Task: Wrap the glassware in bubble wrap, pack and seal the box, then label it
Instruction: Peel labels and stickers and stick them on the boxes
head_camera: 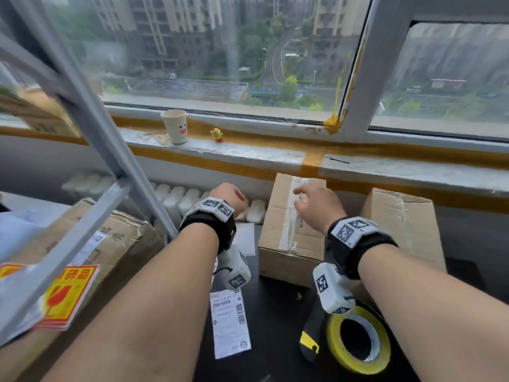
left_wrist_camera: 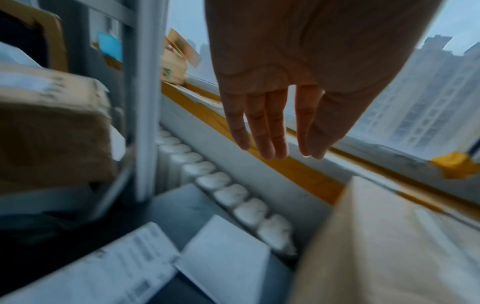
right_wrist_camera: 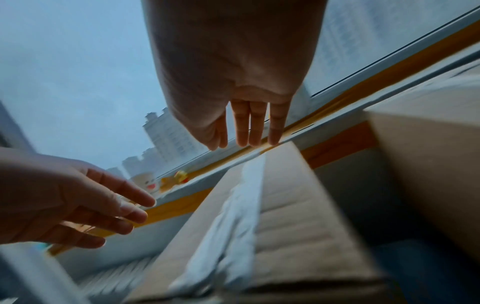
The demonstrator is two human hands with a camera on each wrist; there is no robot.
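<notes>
A sealed cardboard box (head_camera: 292, 230) with a strip of pale tape along its top seam stands on the black table (head_camera: 275, 312) under the windowsill. My right hand (head_camera: 314, 202) hovers over the box's far end with straight fingers (right_wrist_camera: 255, 131) and holds nothing. My left hand (head_camera: 228, 197) hangs in the air to the left of the box, above the radiator, its fingers (left_wrist_camera: 267, 133) straight and empty. In the right wrist view the box top (right_wrist_camera: 291, 216) runs below my right hand, with my left hand (right_wrist_camera: 85, 205) at the lower left. No glassware or bubble wrap shows.
A yellow tape roll (head_camera: 358, 340) and a black-and-yellow tool (head_camera: 309, 343) lie near the front right. A shipping label (head_camera: 230, 323) lies on the table. Red fragile stickers (head_camera: 68, 293) rest on a left box (head_camera: 115, 244). Another box (head_camera: 399, 224) stands right. A metal rack (head_camera: 91, 128) slants at left.
</notes>
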